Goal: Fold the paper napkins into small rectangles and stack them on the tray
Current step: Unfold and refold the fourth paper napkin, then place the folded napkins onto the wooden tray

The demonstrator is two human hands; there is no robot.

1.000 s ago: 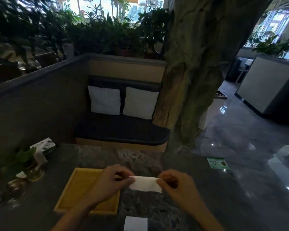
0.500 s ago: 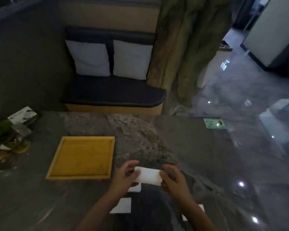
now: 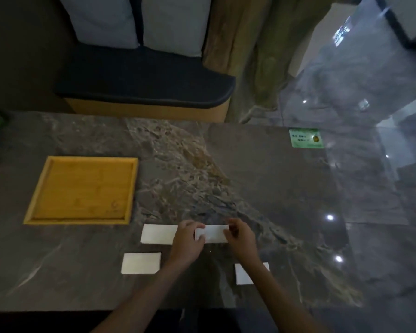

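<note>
Since half a second ago the view has tipped further down toward the table, and more loose napkins now show around the hands, which have kept their pinch on the same strip. Left hand (image 3: 186,239) and right hand (image 3: 240,236) each curl fingers and thumb round one end of the held napkin (image 3: 211,233), a narrow white strip just above the stone table (image 3: 274,188).

Partly under the left fingers lies a flat napkin (image 3: 157,234); nearer the body sit a second napkin (image 3: 141,263) and a third napkin (image 3: 244,275), half hidden by the right forearm.

Beyond and to the left of the fingers is the wooden tray (image 3: 82,189), with nothing on it yet.

My worry: thin paper pinched at both ends could tear or crease crooked if the hands pull unevenly, and a sweeping forearm could drag the loose napkins.
</note>
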